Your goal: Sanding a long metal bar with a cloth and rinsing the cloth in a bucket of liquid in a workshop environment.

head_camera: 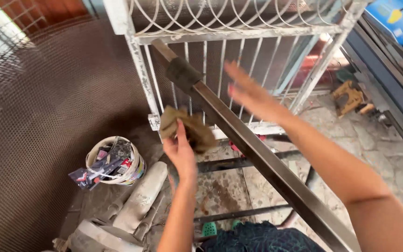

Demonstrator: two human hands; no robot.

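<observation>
White grille (239, 28), one rag (190, 128), two hands

Left hand (179, 148) held a brown cloth rag (187, 128), coarse and matt. Long metal bar (257, 156) was smooth, dull grey with a slight sheen. Gate (239, 32) was metal, white paint chipped and rough. Wire mesh (47, 107) looked rusty brown. Bucket (134, 170) was plastic, dusty. Floor (378, 154) was rough stone.

The crumpled cloth rag (190, 128) was olive-brown, the long metal bar (257, 156) dark grey, the barred metal gate (220, 28) chipped white, the plastic bucket (134, 170) white with multicoloured print.
</observation>
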